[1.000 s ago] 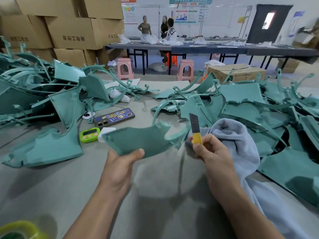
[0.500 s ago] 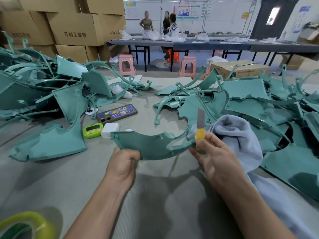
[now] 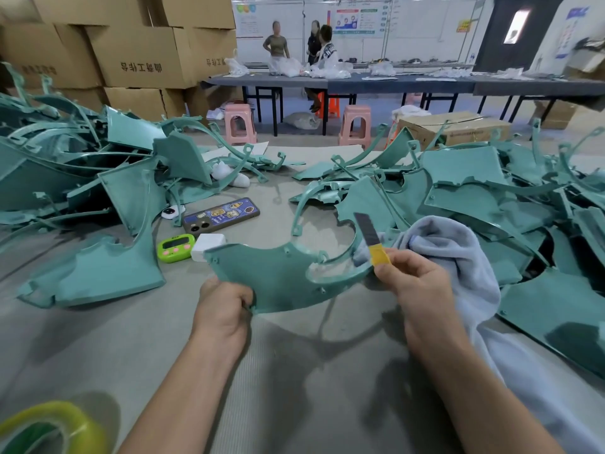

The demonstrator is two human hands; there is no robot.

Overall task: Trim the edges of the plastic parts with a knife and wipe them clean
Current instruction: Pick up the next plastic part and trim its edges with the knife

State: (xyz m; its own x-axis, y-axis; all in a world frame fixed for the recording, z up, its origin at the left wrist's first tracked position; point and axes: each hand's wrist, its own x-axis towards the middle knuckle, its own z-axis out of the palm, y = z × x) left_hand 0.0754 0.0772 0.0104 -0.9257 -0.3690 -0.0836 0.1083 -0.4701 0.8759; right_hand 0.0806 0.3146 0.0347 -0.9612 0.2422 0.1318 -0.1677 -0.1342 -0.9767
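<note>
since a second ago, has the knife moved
Yes, slightly: the knife blade has tipped left, toward the phone, while the right hand holding it stays about as far from the phone.

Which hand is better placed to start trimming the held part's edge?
Right. The right hand pinches the knife, blade up, beside the plastic part's right end. The left hand grips the part's lower edge and steadies it.

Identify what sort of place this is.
Probably a factory finishing workshop: heaps of teal plastic parts, stacked cardboard cartons, and long worktables with workers behind.
</note>
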